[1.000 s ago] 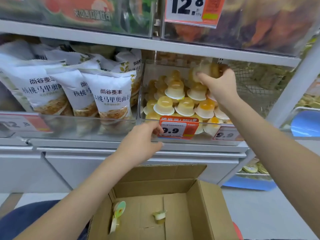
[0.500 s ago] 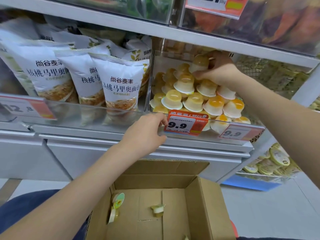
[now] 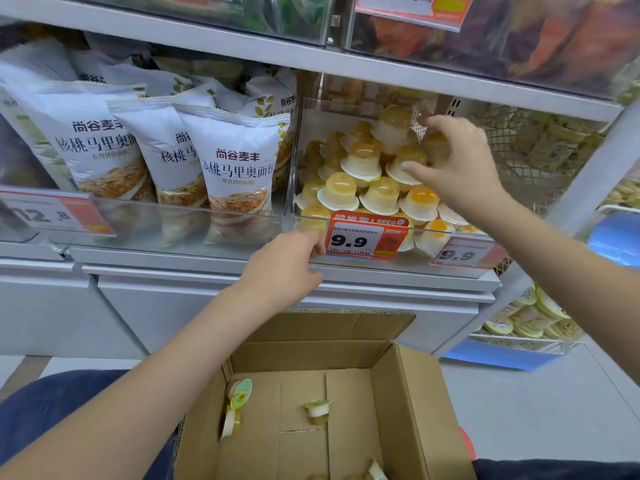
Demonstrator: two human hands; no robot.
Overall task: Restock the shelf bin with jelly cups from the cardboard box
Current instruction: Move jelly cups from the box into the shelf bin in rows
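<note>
While the pile of small clear plastic jelly cups with yellow filling (image 3: 377, 174) is already heaping above the front lip of the clear acrylic shelf bin (image 3: 367, 268), the step in hand looks like the tail end of a placing run — settling cups onto the top of the heap rather than fetching new ones. The right hand (image 3: 457, 168) is reaching over the pile with its fingers spread and only loosely bent, thumb stretched out toward one cup; it is touching or nearly touching the upper cups, and I cannot tell whether a cup is being held behind the palm. The left hand (image 3: 284, 268) is resting against the bin's front edge just beside the orange price tag reading 9.9 (image 3: 367, 237), fingers curled, apparently steadying the bin; whether they are actually gripping the lip is not clear.

Below, the open brown cardboard box (image 3: 408, 403) is nearly empty — a few loose jelly cups are lying on its floor, one near the middle (image 3: 318, 409) and a couple against the left wall (image 3: 237, 407). The next move probably calls for the right hand coming down into the box, pinching up those strays, and setting them gently on a heap that could easily slide.
</note>
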